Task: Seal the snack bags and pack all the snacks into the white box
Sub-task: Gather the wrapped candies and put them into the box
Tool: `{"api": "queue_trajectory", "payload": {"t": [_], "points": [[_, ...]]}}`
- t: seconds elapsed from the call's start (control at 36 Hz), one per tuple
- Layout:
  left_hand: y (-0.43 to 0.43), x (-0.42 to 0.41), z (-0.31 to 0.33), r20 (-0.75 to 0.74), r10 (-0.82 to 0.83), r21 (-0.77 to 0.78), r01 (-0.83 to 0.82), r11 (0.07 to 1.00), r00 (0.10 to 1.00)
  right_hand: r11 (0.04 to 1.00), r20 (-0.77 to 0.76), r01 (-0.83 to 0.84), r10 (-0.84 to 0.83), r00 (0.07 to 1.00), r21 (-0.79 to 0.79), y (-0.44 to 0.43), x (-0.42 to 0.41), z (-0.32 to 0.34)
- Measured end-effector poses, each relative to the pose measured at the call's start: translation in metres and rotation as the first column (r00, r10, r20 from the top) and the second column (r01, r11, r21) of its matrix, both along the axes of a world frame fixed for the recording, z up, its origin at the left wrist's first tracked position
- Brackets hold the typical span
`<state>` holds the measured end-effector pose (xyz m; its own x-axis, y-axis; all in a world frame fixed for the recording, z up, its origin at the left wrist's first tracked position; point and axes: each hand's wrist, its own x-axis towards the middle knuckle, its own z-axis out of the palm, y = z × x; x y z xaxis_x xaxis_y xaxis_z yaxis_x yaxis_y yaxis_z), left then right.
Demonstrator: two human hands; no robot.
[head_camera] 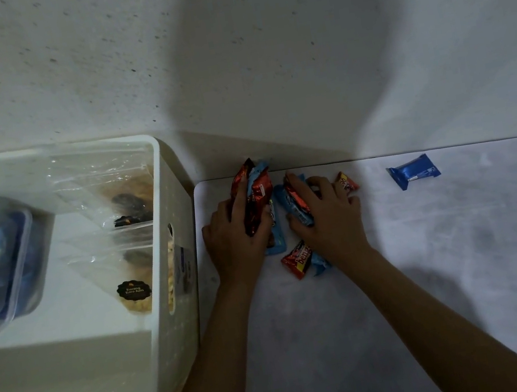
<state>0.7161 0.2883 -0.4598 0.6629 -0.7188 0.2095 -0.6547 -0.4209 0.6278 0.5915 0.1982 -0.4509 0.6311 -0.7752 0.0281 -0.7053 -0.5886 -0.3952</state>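
Snack packets [260, 192], red and blue, bunched on the pale surface [431, 270] just right of the white box [157, 164]. Left hand [239, 232]: fingers curled round one bunch. Right hand [324, 215]: fingers curled over another. Loose red packet [297, 259] between the wrists, print only partly legible. Lone blue packet [414, 171] well apart. Inside the box, clear bag [108, 199] labelled "Kacang Koro Asin".

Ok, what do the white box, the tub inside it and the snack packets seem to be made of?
White box: likely matte moulded plastic, with rounded rim and handle slot. Tub: clear glossy plastic, contents show through. Snack packets: thin glossy film, probably foil-lined, crinkled with bright glints.
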Motion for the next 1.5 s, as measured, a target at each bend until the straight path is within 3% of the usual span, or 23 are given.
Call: {"api": "queue_trajectory", "payload": {"t": [0.31, 0.5, 0.94, 1.19, 1.5], "points": [[0.002, -0.001, -0.002, -0.005, -0.023, -0.003, 0.023, 1.0, 1.0, 1.0, 0.16, 0.02, -0.021, 0.987, 0.009, -0.003, -0.01, -0.002], [0.003, -0.002, -0.002, -0.004, -0.028, -0.011, 0.028, 1.0, 1.0, 0.991, 0.242, 0.08, -0.052, 0.969, -0.107, -0.016, -0.03, 0.0], [0.006, -0.008, 0.007, -0.075, -0.021, -0.033, 0.018, 0.999, 0.997, 0.993, 0.331, 0.118, -0.108, 0.937, -0.007, -0.034, -0.051, 0.008], [0.018, -0.025, 0.034, -0.114, -0.083, -0.094, 0.072, 0.993, 0.99, 0.997, 0.411, 0.078, -0.064, 0.91, -0.019, -0.03, -0.065, 0.037], [0.045, -0.038, 0.084, -0.037, -0.121, -0.136, 0.115, 0.984, 0.992, 0.991, 0.442, 0.136, -0.118, 0.889, -0.008, 0.01, -0.077, 0.077]]}}
